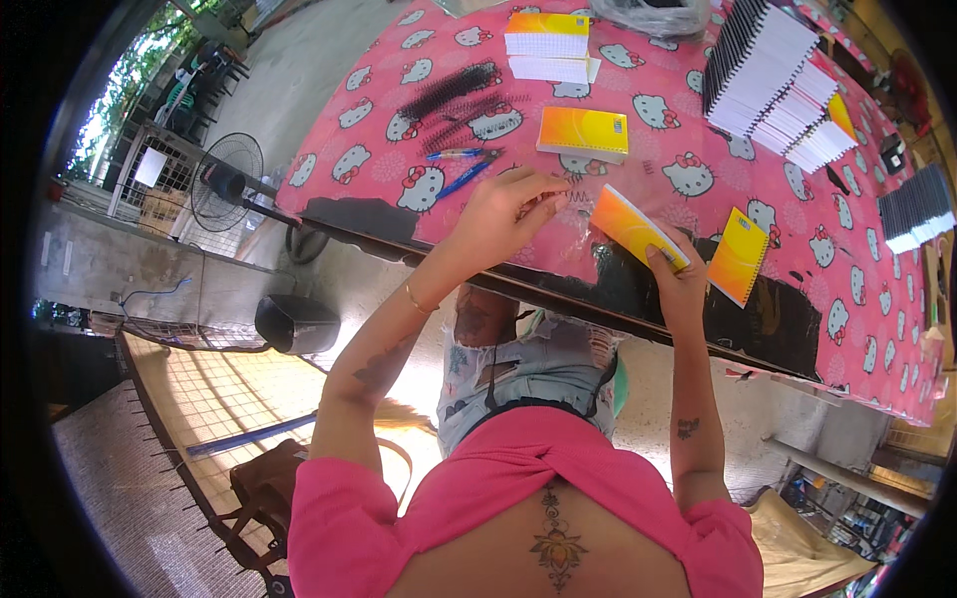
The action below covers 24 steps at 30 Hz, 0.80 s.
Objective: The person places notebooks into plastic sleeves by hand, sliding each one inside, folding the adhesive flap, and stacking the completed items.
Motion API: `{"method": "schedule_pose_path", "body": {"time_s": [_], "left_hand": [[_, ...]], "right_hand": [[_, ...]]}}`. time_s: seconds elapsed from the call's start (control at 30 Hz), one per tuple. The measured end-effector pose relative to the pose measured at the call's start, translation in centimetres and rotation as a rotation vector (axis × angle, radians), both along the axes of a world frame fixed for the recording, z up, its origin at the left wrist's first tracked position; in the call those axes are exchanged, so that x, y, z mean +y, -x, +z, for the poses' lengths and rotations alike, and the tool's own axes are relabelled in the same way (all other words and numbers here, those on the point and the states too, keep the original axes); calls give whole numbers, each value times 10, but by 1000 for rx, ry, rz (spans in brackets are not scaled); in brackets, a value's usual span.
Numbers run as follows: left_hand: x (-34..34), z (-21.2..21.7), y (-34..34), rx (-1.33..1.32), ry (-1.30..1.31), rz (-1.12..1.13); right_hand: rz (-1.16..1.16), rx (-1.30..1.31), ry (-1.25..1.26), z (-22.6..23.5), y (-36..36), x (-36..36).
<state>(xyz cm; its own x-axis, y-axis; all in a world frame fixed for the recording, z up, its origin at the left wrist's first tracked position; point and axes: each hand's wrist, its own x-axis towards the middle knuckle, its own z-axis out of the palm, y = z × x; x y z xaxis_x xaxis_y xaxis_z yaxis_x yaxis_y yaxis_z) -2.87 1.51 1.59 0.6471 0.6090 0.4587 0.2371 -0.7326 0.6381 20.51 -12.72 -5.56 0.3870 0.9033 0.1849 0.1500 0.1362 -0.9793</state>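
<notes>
My right hand (681,284) grips a small yellow-and-orange notebook (630,224) by its near end, thumb on the cover, tilted above the table's front edge. To its left, my left hand (513,211) is closed in a pinch, and a short dark spiral coil (576,196) shows at its fingertips. Just right of my right hand lies a matching spiral-bound notebook (739,257). Beyond the hands sits a small stack of yellow-covered pads (583,132). Blue-handled pliers (467,179) and a pen-like tool (454,153) lie beyond my left hand.
Loose black coils (449,95) lie at the far left of the pink patterned tablecloth (688,177). More pads (546,42) stand at the back. Tall piles of spiral-bound notebooks (768,85) rise at the right. A fan (227,179) stands left of the table.
</notes>
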Motion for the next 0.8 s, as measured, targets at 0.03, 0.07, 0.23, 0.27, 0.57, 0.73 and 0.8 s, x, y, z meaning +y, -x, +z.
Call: {"method": "schedule_pose_path", "body": {"time_s": [0.03,0.07,0.23,0.27,0.57,0.73,0.8], "left_hand": [[0,0,-1,-13,-13,-5],[0,0,-2,-11,-13,-7],[3,4,-13,65,-7,-3],[6,4,-15,57,-25,-12],[11,-7,-20,25,51,-16],[7,-10,-16,-50,120,12],[10,-13,-17,-42,104,10]], "right_hand": [[16,-1,-24,0,1,0],[31,-1,-48,0,2,0],[46,33,-18,-6,-1,-1],[58,32,-21,-5,-2,1],[117,89,63,1,-7,-1],[118,135,91,1,-7,-2],[132,137,79,3,-8,-1]]}}
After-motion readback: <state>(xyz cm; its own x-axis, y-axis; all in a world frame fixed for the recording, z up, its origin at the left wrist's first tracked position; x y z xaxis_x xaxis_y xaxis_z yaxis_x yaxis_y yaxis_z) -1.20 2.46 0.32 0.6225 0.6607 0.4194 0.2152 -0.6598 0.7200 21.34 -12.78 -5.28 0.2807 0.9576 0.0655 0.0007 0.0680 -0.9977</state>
